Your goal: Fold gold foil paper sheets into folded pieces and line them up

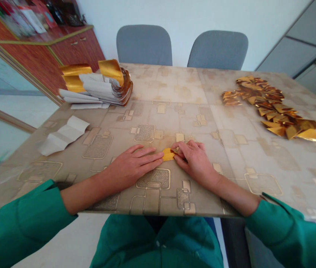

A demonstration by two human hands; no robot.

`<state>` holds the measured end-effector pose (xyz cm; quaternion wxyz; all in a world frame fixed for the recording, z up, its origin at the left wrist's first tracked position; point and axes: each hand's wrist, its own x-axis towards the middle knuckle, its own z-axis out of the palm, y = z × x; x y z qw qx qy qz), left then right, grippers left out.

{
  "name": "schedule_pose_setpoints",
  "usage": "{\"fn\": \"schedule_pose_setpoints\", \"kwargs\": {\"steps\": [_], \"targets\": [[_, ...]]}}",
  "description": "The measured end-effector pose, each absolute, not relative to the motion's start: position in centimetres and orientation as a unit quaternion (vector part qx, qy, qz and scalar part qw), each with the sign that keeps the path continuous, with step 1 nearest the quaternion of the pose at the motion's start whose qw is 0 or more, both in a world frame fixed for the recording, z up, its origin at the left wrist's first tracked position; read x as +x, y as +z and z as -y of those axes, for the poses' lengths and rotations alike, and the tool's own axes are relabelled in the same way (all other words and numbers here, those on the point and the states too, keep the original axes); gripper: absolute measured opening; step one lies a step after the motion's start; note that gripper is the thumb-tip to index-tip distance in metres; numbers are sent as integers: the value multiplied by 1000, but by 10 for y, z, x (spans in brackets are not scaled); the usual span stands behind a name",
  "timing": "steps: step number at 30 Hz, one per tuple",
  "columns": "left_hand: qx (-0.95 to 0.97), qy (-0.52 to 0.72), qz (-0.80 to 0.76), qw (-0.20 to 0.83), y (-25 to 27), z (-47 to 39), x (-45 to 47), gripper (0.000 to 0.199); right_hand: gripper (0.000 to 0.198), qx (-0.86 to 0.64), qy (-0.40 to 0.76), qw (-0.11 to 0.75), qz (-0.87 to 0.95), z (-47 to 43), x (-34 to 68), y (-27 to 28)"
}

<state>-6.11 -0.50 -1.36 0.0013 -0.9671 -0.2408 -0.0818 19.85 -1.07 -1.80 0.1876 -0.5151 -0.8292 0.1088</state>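
A small piece of folded gold paper (168, 154) lies on the patterned tablecloth in front of me, between my hands. My left hand (134, 163) rests flat with its fingers stretched out, the fingertips on the paper's left end. At the right end, my right hand (194, 158) pinches the paper's edge between thumb and fingers. Part of the paper is hidden under the fingers of both hands.
A stack of gold and white paper sheets (102, 87) stands at the back left. One creased pale sheet (64, 136) lies nearer on the left. Folded gold paper pieces (272, 106) are heaped at the right. Two grey chairs (144, 44) stand behind the table (180, 115).
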Motion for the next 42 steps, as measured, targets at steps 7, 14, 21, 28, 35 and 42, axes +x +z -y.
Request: {"fn": "schedule_pose_setpoints", "kwargs": {"steps": [7, 14, 21, 28, 35, 42], "targets": [[-952, -158, 259, -45, -8, -10, -42, 27, 21, -490, 97, 194, 844, 10, 201, -16], [-964, -152, 218, 1, -9, -15, -29, 26, 23, -456, -10, 143, 879, 13, 200, -13], [-961, -121, 250, -11, -14, -14, -38, 30, 22, -449, -28, 142, 881, 14, 210, -5], [-960, -153, 232, -25, -16, -16, -36, 31, 16, -467, 63, 179, 863, 13, 192, -14], [-970, -114, 216, 7, -25, -14, -49, 38, 8, -502, 49, 151, 850, 12, 185, -18], [-961, -131, 245, -3, -23, -8, -51, 30, 13, -517, 67, 142, 842, 11, 198, -16]]}}
